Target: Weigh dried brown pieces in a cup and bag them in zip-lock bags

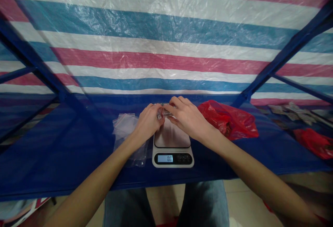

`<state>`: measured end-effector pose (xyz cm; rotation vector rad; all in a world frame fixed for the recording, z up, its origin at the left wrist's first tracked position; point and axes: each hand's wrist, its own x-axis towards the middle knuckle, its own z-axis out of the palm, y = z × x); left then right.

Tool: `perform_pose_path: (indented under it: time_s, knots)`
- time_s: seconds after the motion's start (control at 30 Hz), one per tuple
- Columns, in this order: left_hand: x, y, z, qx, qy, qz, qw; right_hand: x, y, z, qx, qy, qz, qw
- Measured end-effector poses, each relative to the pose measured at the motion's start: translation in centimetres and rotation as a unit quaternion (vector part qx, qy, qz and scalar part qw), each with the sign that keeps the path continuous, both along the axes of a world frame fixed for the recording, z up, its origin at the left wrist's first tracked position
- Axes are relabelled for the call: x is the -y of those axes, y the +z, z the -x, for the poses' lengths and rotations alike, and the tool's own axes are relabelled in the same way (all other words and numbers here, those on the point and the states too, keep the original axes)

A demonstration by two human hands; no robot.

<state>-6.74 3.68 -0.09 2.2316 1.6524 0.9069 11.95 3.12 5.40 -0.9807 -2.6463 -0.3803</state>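
Two bare hands meet over the far end of a digital kitchen scale (172, 147), backed by a big striped tarp (161, 33) in red, white and blue bands. Blue metal frame bars (281, 59) run diagonally on both sides. Work surface is a blue cloth-covered table (59, 150), sagging a bit, front edge over the person's knees; tiled floor below.

Red plastic bag (229, 119) lies crumpled just right of the scale, near the right wrist. Second red bag (314, 142) far right, with a scatter of small packets (293, 111) behind it, too blurred to identify. Pile of clear zip bags (126, 130) just left of the scale, partly under the left forearm.

Scale: steel platter bare, display lit, reads zero or close, digits too small to confirm.

Left hand (148, 120) is closed in a pinch on one end of a small clear packet (164, 113); right hand (186, 116) is curled over the other end, fingers bent down onto it. Packet is held above the platter's far edge; contents not readable, touching the platter or not, cannot tell.

Judgement: looks like sealing or adjusting the packet. Doing it well means pressing along the full strip with both thumbs, keeping the opening level, and keeping wrists off the platter so the reading is not disturbed.
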Motion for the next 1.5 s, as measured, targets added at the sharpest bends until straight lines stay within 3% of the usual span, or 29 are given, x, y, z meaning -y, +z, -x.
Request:
perform_pose_path:
  time_s: [0.43, 0.67, 0.87, 1.0, 1.1, 1.2, 1.37, 1.5]
  knots:
    - [-0.7, -0.5, 0.0, 0.157, -0.073, 0.047, 0.984, 0.1, -0.5, -0.9, -0.061, 0.058, -0.013, 0.996]
    - [-0.8, -0.8, -0.1, 0.284, -0.146, 0.094, 0.943, -0.6, -1.2, -0.7, -0.102, 0.067, 0.003, 0.992]
    - [-0.9, -1.1, -0.1, 0.26, -0.137, 0.092, 0.952, -1.5, -2.3, -1.1, -0.17, 0.082, -0.002, 0.982]
    - [-1.0, -1.0, -0.2, 0.269, -0.137, 0.093, 0.949, -1.7, -2.3, -0.8, -0.142, 0.112, -0.022, 0.983]
    - [-1.0, -0.7, 0.0, 0.284, -0.144, 0.088, 0.944, -1.8, -2.0, -0.5, -0.161, 0.088, -0.042, 0.982]
    - [-0.9, -0.3, 0.3, 0.278, -0.121, 0.08, 0.95, -1.5, -1.9, -0.6, -0.252, 0.032, -0.027, 0.967]
    - [-0.7, 0.4, 0.6, 0.272, -0.101, 0.076, 0.954, 0.3, -3.3, -3.5, -0.378, -0.075, 0.104, 0.917]
    - [-0.7, 0.7, 0.7, 0.309, -0.096, 0.086, 0.942, 2.8, -5.8, -7.2, -0.38, -0.129, 0.168, 0.9]
